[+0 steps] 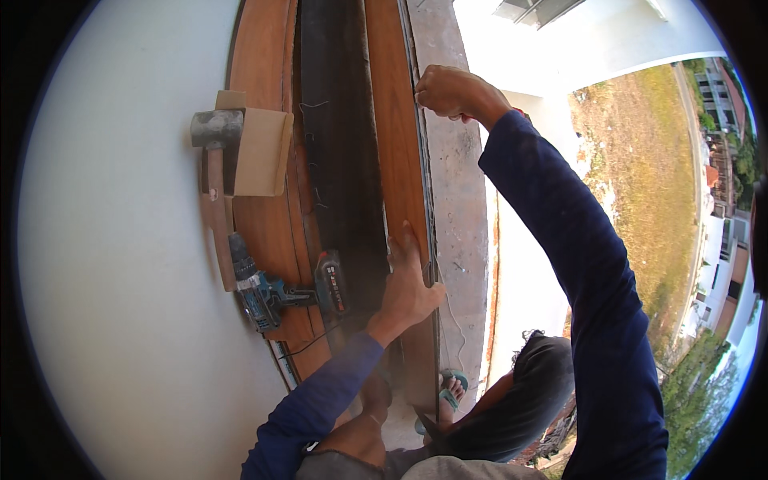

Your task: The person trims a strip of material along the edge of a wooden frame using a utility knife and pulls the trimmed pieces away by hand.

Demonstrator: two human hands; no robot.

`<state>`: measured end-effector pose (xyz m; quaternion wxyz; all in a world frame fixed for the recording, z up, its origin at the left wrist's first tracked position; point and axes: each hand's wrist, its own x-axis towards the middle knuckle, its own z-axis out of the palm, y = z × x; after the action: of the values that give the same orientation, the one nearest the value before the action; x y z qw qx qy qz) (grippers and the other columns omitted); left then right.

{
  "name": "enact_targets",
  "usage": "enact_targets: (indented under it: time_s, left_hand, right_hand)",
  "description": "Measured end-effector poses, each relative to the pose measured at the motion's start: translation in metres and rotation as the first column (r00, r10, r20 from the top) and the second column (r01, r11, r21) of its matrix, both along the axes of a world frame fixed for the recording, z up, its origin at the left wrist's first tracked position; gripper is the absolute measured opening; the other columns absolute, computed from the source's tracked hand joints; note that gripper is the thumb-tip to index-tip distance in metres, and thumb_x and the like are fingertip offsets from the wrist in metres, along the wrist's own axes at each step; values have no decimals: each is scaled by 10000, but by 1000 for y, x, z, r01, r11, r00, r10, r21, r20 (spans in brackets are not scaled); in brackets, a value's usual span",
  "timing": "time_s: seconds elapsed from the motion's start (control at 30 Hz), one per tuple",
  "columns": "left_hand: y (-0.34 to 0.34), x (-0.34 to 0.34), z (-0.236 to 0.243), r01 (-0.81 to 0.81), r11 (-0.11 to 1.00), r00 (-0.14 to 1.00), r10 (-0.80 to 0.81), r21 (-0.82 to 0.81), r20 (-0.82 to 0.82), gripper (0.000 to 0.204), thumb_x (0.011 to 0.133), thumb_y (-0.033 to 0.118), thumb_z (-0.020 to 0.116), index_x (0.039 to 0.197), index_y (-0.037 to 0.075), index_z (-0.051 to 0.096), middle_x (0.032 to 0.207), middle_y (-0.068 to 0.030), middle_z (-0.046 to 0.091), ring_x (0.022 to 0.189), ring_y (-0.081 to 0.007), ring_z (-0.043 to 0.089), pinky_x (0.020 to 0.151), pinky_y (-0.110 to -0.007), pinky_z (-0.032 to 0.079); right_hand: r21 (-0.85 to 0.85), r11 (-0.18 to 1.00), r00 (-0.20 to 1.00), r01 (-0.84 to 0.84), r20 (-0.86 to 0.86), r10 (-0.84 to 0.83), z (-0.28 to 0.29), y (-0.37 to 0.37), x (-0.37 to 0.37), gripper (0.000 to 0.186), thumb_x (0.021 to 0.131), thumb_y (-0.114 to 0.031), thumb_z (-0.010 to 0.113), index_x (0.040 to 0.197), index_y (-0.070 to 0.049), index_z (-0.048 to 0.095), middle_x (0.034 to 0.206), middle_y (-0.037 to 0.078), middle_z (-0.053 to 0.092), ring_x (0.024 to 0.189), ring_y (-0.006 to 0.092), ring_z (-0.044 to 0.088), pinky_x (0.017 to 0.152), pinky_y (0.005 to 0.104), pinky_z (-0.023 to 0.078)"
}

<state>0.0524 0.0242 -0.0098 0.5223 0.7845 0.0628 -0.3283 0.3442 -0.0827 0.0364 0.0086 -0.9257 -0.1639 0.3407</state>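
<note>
The two hands are well apart, both at a long brown wooden plank point(400, 152) that runs from the top edge of the frame down to the lower middle. The left hand point(412, 288), in the centre, lies on the plank with its fingers stretched upward and its thumb spread toward the right edge. The right hand point(458, 92), at upper centre, is curled beside the plank's right edge; whether it grips that edge or something small, I cannot tell.

Left of the plank runs a long black strip point(340, 172) with thin bent wires point(314, 106) on it. Further left are more brown boards point(260, 48). A cardboard box point(266, 152) sits over them at the left, with a mallet point(216, 180) lying beside and partly across it, its dark head at the top. Just below is a blue and black cordless drill point(276, 296), its battery toward the centre.

A pale wall point(112, 240) fills the left side. A grey concrete strip point(460, 208) borders the plank on the right. At lower right, another person point(512, 400) bends, head under dark cloth. Dry grass point(640, 176) shows at the right.
</note>
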Motion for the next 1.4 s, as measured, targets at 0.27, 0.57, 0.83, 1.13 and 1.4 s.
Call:
enact_targets:
  time_s: [0.27,0.57,0.83,1.13,1.4]
  left_hand:
    - [-1,-2,-3,18,996,999,-21,88,36,1144,696,150,662,1516,6,-123,1482,-472,44,1296,-579,363,1109,-420,365]
    - [-3,-2,-2,5,997,999,-9,77,42,1137,691,136,663,1517,-4,-105,1487,-465,50,1360,-567,268,1133,-427,322]
    - [-3,-3,-6,12,995,995,-22,101,102,1126,691,137,670,1513,-26,-81,1508,-434,59,1392,-534,241,1140,-430,311]
    - [-3,-2,-4,11,994,999,-16,109,44,1151,696,144,683,1518,5,-111,1506,-432,70,1295,-545,400,1094,-418,385]
    - [-3,0,0,3,999,1000,-3,50,10,1148,712,141,683,1517,11,-125,1465,-490,23,1342,-603,201,1109,-450,346]
  right_hand:
    - [67,997,998,-35,60,31,-8,-5,-4,295,924,-84,436,1046,3,690,937,116,670,661,262,692,477,348,579]
    - [167,979,978,115,152,-140,-6,-10,-20,275,901,-166,453,965,-43,691,713,175,647,556,295,652,511,413,555]
    - [141,963,973,230,-34,-228,8,-3,-27,251,864,-96,497,1000,-2,685,664,156,610,491,269,598,460,387,491]
    - [260,918,951,300,-157,-266,1,-7,-19,223,795,-36,512,923,42,676,546,93,493,414,183,457,394,339,371]
    - [148,969,980,196,-70,-188,4,-4,-17,226,815,-41,496,901,59,679,582,166,549,466,256,564,430,397,444]
